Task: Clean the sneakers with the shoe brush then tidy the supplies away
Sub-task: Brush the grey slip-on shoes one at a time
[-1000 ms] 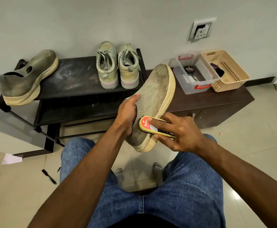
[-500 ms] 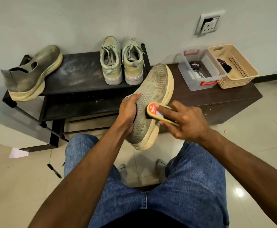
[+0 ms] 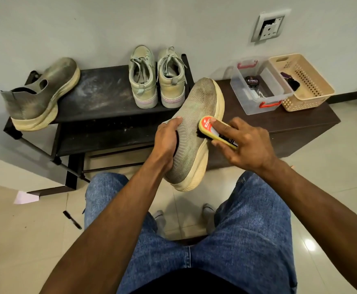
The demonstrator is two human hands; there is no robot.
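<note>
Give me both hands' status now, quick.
Left hand: closed, gripping the knit sneaker at its collar.
Right hand: closed, holding the shoe brush.

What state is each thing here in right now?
Left hand: grips held sneaker's collar.
Right hand: holds shoe brush.
Held sneaker: lifted, tilted.
Shoe brush: bristles against sneaker.
Matching sneaker: dusty, on rack.
Laced pair: standing, dirty.
Clear box: lidless, holding polish tin.
Basket: open.
</note>
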